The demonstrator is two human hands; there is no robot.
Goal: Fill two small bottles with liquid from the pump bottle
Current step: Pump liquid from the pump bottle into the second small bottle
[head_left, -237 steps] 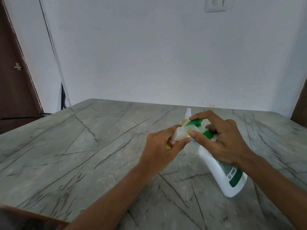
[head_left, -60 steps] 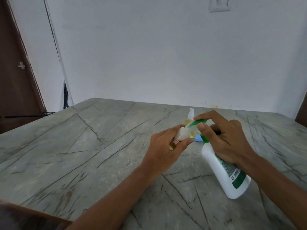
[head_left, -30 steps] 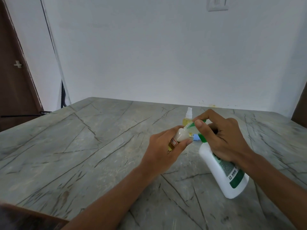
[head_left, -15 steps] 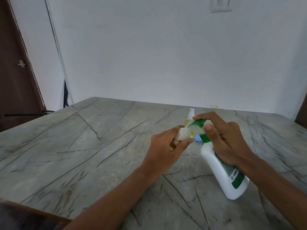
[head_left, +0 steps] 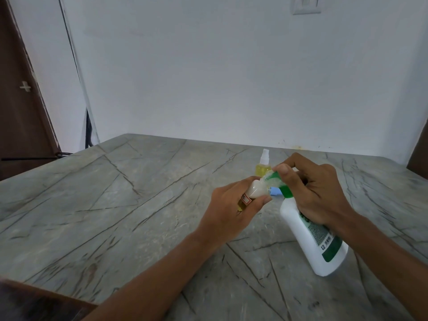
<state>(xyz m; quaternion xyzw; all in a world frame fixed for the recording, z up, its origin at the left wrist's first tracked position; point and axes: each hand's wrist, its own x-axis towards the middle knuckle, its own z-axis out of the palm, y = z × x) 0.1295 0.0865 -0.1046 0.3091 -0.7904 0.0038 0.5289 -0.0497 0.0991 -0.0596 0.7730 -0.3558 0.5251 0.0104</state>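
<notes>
Grey marble table [head_left: 115, 205] | left hand [head_left: 231, 212] fingers wrapped around small bottle [head_left: 93, 189] | right hand [head_left: 317, 191] grips tilted pump bottle [head_left: 312, 242], forefinger on green pump [head_left: 276, 181] | spray bottle [head_left: 263, 165] stands behind

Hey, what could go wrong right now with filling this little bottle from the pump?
The small bottle is held tilted in the left hand against the green pump nozzle, so liquid may miss its narrow mouth and run onto the table. The pump bottle leans on one edge under the right hand; pressing could make it slip.
</notes>
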